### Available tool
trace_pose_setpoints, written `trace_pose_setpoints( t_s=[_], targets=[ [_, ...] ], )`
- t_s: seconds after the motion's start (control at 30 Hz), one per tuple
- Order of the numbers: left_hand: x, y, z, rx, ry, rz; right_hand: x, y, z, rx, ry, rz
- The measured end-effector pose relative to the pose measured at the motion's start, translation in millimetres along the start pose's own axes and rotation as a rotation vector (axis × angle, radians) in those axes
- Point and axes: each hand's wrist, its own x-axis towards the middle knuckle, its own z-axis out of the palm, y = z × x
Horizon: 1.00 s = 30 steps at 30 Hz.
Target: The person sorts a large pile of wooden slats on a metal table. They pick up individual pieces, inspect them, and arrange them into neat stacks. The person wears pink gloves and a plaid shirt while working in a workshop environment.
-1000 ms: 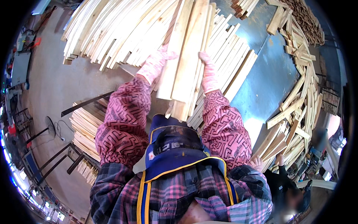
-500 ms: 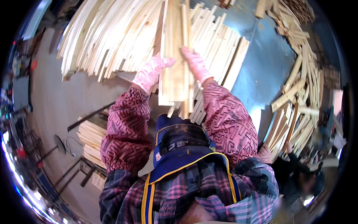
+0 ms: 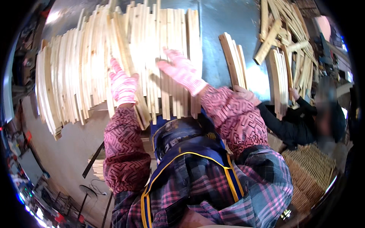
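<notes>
A wide row of pale wooden strips [image 3: 72,79] lies side by side on the blue table. My left hand [image 3: 124,85], in a pink-and-white glove, rests on or just over the row. Its fingers stretch forward beside a strip [image 3: 124,45] that lies at a slant across the others. Over the right part of the row, my right hand [image 3: 183,72] has its gloved fingers spread and grips nothing. A shadow falls on the strips below it; whether it touches them I cannot tell.
At the right, a co-worker's hand [image 3: 246,94] is at a small bundle of boards [image 3: 232,60] on the blue table [image 3: 215,22]. Another upright bundle [image 3: 279,79] and a jumbled heap of wood [image 3: 300,49] stand beyond. More wood [image 3: 97,167] is stacked below, left of me.
Both hands have come off the boards they held between them and moved apart. The strips now lie in the row. The view has shifted rightward, and the co-worker's bundle now shows on the table.
</notes>
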Motion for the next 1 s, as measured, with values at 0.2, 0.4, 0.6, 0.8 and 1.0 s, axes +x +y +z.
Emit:
trace_pose_setpoints(
  t_s=[0.2,0.4,0.6,0.8,1.0],
  targets=[
    [1.6,-3.1,3.5,-0.046,-0.003,0.034,-110.1,169.6,-129.0,-0.661,0.44,0.424],
    [3.9,-1.2,5.7,0.011,0.019,0.065,-172.4,222.5,-140.1,-0.361,0.041,0.999],
    [3.4,-8.1,5.5,-0.142,-0.021,0.072,-170.5,250.4,-152.3,-0.02,0.167,0.753],
    [18.8,-26.7,-1.7,-0.128,-0.068,0.002,-27.0,65.8,-133.9,0.134,0.063,0.401],
    [6.7,13.7,-0.3,-0.731,-0.263,0.023,-8.4,-1.7,86.8,0.023,0.141,-0.048]
  ],
)
